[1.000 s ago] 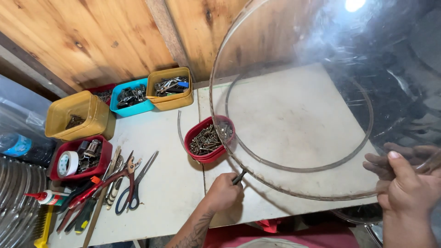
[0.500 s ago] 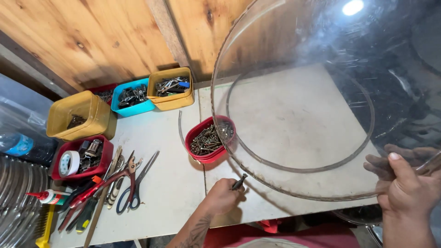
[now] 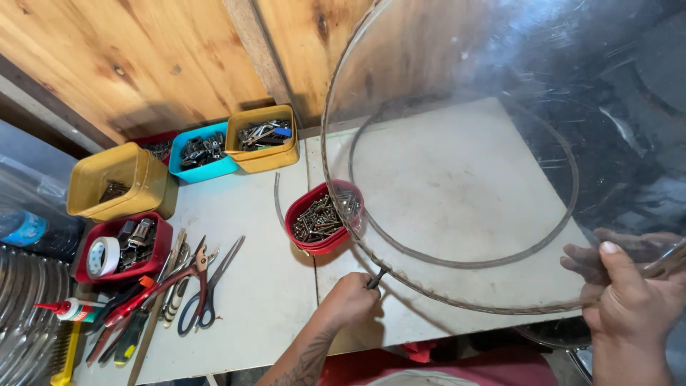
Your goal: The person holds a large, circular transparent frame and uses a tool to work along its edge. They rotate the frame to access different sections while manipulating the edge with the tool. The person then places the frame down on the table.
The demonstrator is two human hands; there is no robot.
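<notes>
Two hands hold one large clear plastic dome [image 3: 500, 143], tilted up off the white worktable [image 3: 250, 300]. Far left of the left hand [image 3: 350, 300] lies a bottle with a blue label [image 3: 28, 230], and below it a small white tube with a red cap [image 3: 68, 309]. Nearer stands a yellow tub [image 3: 114, 182]; below it, a red tray [image 3: 153, 257] holds a roll of white tape [image 3: 103, 256]. Red-handled pliers [image 3: 168, 282] and blue-handled scissors [image 3: 204, 300] lie just left of that hand. Beyond it, by the wooden wall, sit a blue tub [image 3: 207, 168] and a second yellow tub [image 3: 264, 154] of metal parts. A red oval tub of screws [image 3: 325, 218] sits just above the left hand, seen partly through the dome's edge. The left hand is curled into a fist around a small dark tool [image 3: 376, 279], whose tip meets the dome's lower rim. The right hand [image 3: 632, 307] pinches the dome's right rim, thumb on the near face, fingers showing through the plastic.
</notes>
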